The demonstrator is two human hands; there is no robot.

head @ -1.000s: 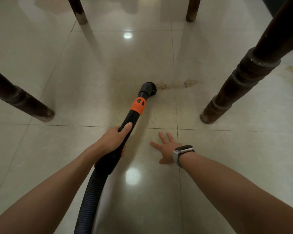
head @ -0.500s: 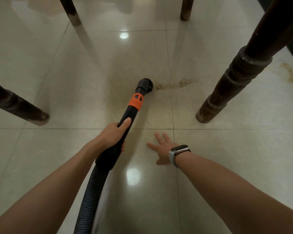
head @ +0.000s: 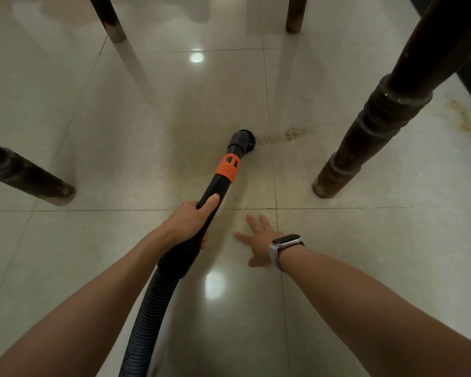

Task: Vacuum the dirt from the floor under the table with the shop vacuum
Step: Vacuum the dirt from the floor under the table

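My left hand (head: 189, 223) grips the black vacuum wand (head: 215, 186), which has an orange collar (head: 227, 167) and a ribbed hose (head: 147, 308) trailing back toward me. The round brush nozzle (head: 244, 138) sits on the tiled floor at the left end of a thin streak of brown dirt (head: 286, 135). My right hand (head: 259, 240), a watch on its wrist, rests flat on the floor with fingers spread, just right of the wand.
A dark turned table leg (head: 365, 140) stands right of the dirt. Another leg (head: 30, 178) is at the left, and two more legs (head: 112, 23) (head: 295, 14) are at the back. A brown stain (head: 465, 121) marks the floor at far right.
The nozzle stays at the left end of the dirt streak, which looks slightly shorter. Both hands keep their places; the view has shifted a little.
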